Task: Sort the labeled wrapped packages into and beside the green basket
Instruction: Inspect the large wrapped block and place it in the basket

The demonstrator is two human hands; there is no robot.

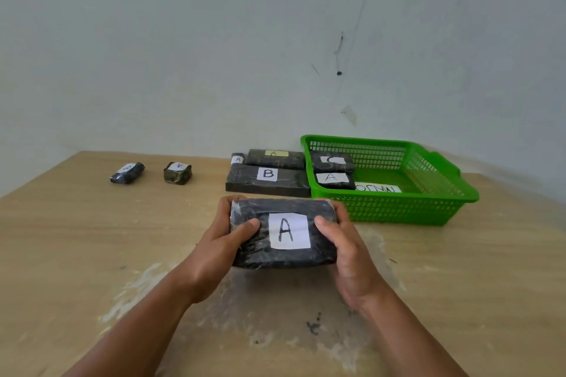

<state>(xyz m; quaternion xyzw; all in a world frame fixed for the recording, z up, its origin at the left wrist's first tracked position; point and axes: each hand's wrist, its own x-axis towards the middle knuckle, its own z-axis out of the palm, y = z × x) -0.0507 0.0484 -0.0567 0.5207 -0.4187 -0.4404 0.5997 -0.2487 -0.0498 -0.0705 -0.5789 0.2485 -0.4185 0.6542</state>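
Note:
A large black wrapped package labeled A (283, 251) is held above the wooden table in front of me. My left hand (220, 242) grips its left end and my right hand (343, 248) grips its right end, thumbs on top. The green basket (398, 208) stands at the right rear and holds a package with a C-like label (332, 162), one labeled A (333, 180) and a white paper sheet (378, 188). Just left of the basket lie a long package labeled B (266, 180), a flat one labeled A (275, 157) and a small one labeled A (237, 159).
Two small wrapped packages sit at the far left of the table: one labeled B (127, 173) and one labeled A (177, 173). The wooden tabletop (92, 239) shows worn pale patches near me. A white wall rises behind the table's far edge.

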